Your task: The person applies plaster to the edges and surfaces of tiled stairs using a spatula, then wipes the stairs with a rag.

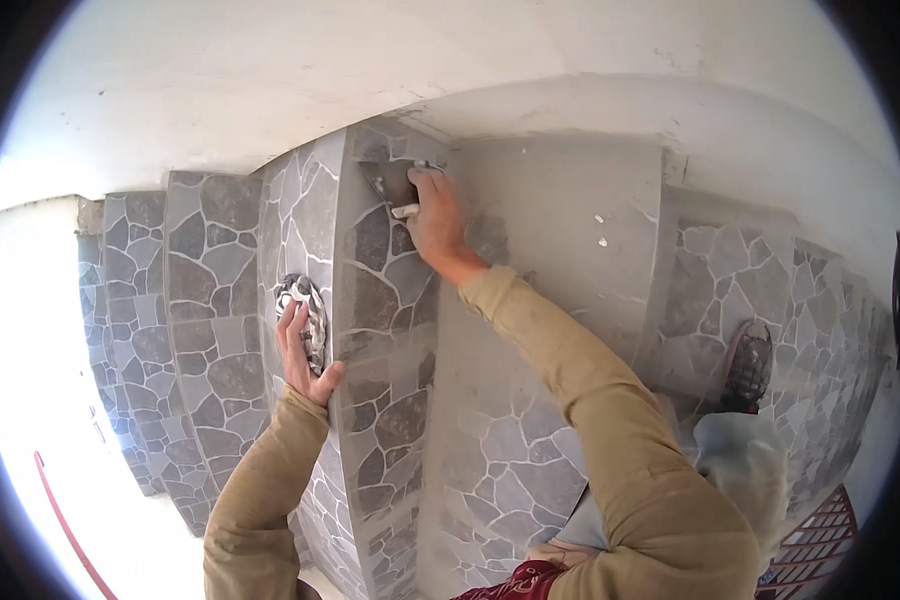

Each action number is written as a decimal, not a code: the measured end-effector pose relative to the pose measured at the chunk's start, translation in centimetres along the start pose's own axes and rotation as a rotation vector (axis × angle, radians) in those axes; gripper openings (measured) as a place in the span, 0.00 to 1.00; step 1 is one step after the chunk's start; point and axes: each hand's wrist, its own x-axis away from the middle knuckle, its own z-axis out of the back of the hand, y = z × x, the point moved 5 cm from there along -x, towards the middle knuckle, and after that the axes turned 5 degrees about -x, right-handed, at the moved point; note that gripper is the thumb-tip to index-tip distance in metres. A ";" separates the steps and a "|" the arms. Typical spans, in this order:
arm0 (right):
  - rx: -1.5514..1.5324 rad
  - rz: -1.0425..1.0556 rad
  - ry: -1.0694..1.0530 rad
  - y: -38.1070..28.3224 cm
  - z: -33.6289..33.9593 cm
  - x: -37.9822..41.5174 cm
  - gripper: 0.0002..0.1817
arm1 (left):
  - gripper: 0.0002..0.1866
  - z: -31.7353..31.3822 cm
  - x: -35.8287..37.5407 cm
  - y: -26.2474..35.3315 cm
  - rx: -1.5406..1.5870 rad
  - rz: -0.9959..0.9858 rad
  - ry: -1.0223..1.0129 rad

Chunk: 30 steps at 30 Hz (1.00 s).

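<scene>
My right hand [435, 215] presses a small grey flat grout float [395, 185] against the upper edge of the grey stone-patterned tiled step [385, 300] to work its joint, while my left hand [305, 350], just left of that step, clutches a crumpled grey-white rag [305, 310] for wiping.
</scene>
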 end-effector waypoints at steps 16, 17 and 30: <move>0.137 0.025 -0.076 -1.2 0.2 -2.4 0.15 | 0.58 0.0 0.4 -0.7 -0.013 -0.021 0.033; 0.158 -0.086 -0.073 1.1 0.3 -3.8 0.17 | 0.59 0.3 0.3 0.3 0.021 0.023 0.021; 0.111 0.049 -0.132 -3.5 -0.8 -1.9 0.13 | 0.57 0.1 0.1 -1.1 0.016 -0.005 0.051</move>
